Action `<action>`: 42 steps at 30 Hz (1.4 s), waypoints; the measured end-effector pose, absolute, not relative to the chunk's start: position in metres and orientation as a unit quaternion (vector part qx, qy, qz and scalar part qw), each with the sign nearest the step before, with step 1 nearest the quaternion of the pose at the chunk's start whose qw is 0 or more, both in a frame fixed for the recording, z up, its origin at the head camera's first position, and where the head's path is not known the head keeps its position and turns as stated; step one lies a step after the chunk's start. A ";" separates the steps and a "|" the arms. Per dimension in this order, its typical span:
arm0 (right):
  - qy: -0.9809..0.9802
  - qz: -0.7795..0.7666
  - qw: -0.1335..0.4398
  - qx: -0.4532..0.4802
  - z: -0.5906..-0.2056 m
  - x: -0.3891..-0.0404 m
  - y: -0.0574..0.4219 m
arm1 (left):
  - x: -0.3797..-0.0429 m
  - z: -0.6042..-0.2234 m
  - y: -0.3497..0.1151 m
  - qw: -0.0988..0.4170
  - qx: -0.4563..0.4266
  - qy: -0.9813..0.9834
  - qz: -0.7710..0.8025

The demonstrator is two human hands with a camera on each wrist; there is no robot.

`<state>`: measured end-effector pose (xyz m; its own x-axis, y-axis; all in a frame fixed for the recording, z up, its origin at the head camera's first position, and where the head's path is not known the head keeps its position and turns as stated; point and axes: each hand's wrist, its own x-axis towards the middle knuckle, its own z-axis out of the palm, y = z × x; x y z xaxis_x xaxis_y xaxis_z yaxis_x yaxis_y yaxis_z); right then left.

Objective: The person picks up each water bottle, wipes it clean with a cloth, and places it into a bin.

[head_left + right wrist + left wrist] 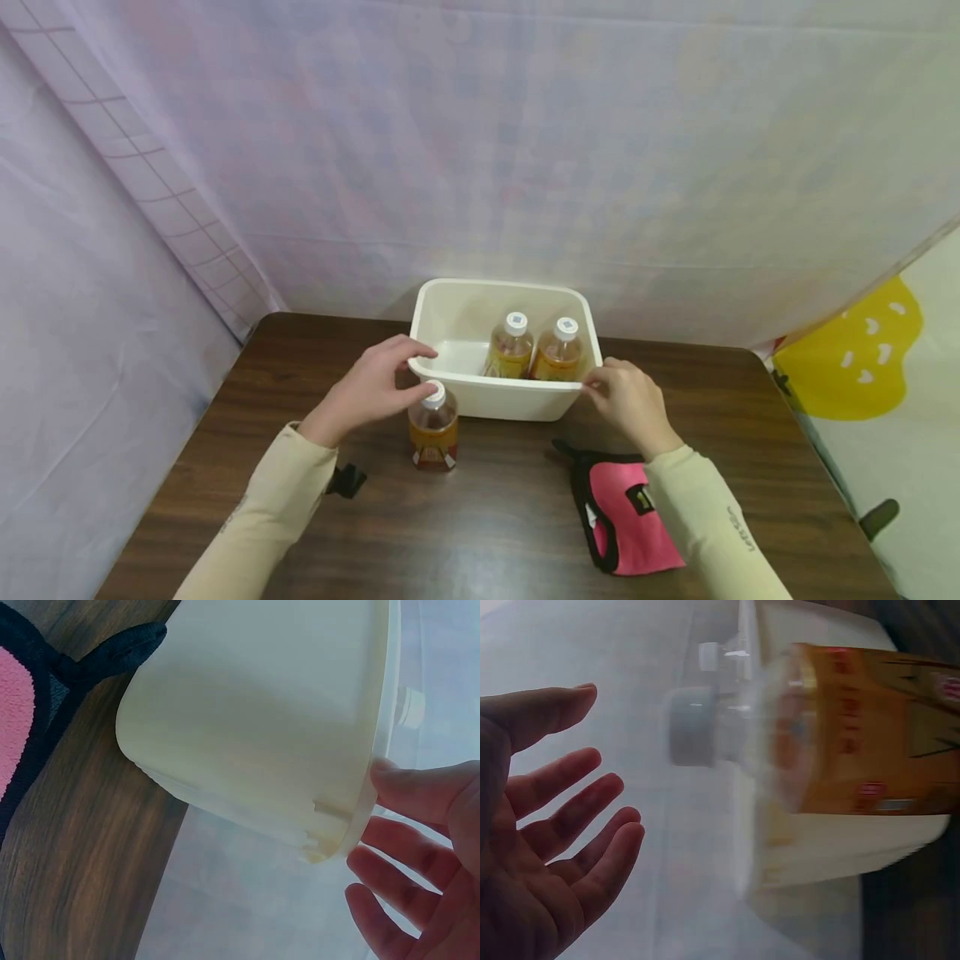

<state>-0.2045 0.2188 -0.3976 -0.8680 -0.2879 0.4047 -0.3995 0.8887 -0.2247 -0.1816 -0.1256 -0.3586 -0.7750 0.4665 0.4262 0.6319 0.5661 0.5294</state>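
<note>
A white plastic bin (517,402) stands at the table's back, two capped bottles of amber drink, one (510,354) beside the other (557,357), upright in its right half. In front of its left corner, a third bottle (433,433) with an orange label stands on the table. My left hand (378,379) hovers around that bottle's white cap, fingers spread; the left wrist view shows the hand (562,825) apart from the bottle (877,731). At the bin's right front corner, my right hand (626,400) holds the rim (384,712) between thumb and fingers.
A pink cloth item with black trim (630,517) lies on the brown table (480,542) below the right forearm. A small black object (347,481) sits by the left sleeve. Pale curtains (480,150) hang behind the bin.
</note>
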 end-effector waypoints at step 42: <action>-0.952 0.148 0.188 0.190 -0.397 -0.202 0.217 | -0.157 -0.381 -0.109 0.088 -0.194 -0.815 -0.539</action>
<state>-0.2018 0.2174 -0.3972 -0.8573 -0.3065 0.4136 -0.4173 0.8842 -0.2100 -0.1569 -0.1093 -0.3808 -0.9092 0.2208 0.3531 0.4114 0.3447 0.8438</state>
